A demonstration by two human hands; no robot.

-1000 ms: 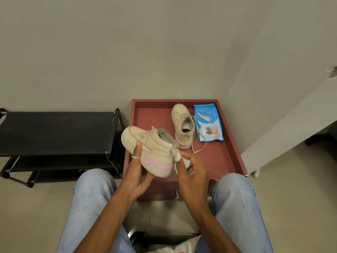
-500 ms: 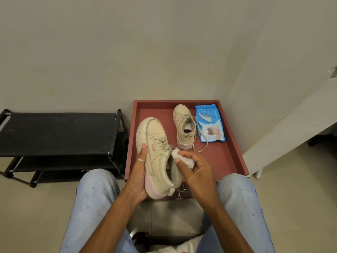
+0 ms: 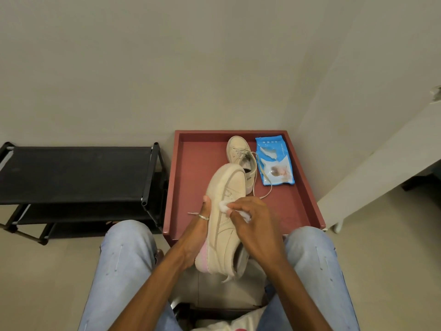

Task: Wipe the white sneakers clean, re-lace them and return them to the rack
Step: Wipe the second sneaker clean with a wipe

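Head view: nearest, short of the red tray's (image 3: 191,177) near edge, two knees in pale blue jeans (image 3: 124,271) frame a gap, and both forearms reach forward through it. The left hand (image 3: 196,237) grips the held sneaker (image 3: 226,194) from its sole side, fingers curled round the edge, a ring (image 3: 203,217) on one finger. The shoe is tipped onto its side: its heel, with a pink patch on the sole, hangs just short of the tray's near edge, and its toe points away over the tray's near half. A short lace end (image 3: 193,213) sticks out on the left side of the hand. The right hand (image 3: 255,228) lies over the shoe's upper side, fingers bent, pinching a crumpled white wipe (image 3: 223,206) against the side of the shoe. Farther on, inside the tray toward its far rim, the second sneaker (image 3: 238,149) stands upright on its sole, toe away, partly behind the held shoe's toe; its loose lace (image 3: 266,193) trails over the tray floor. Just right of it, in the tray's far right corner, lies a blue pack of wipes (image 3: 274,163), flat. Left of the tray and just beside it stands the black rack (image 3: 76,173). Behind the tray rises a plain wall (image 3: 214,68).
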